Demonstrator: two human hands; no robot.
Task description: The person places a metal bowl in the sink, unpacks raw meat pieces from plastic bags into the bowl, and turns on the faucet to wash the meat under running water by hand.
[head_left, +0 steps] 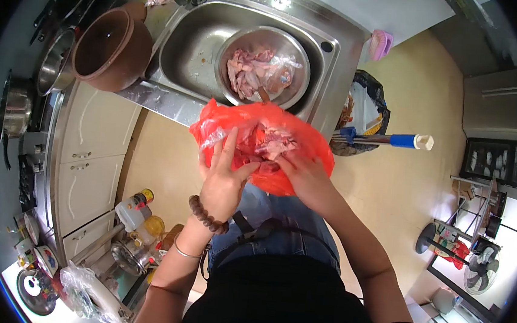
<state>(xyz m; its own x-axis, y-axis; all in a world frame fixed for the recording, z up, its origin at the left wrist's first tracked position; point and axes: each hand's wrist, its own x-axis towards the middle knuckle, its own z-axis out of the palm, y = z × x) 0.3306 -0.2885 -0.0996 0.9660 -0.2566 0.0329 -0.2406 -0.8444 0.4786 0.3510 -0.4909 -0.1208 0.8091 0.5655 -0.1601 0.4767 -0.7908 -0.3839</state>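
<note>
The red plastic bag (pixel 312 138) sits open between the person's two hands, in front of the sink's (pixel 193 62) near edge, with raw meat (pixel 277 143) showing in its mouth. The left hand (pixel 224 178) lies against the bag with fingers spread; the right hand (pixel 308 180) has its fingers bent at the opening, beside the meat. I can't tell how firmly either grips. In the sink, a metal bowl (pixel 268 36) holds more raw pieces (pixel 246 75).

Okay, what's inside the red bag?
Pinkish raw meat shows in the red bag's opening. The left hand, the right hand and the plastic cover the rest, so whatever lies deeper can't be seen.
</note>
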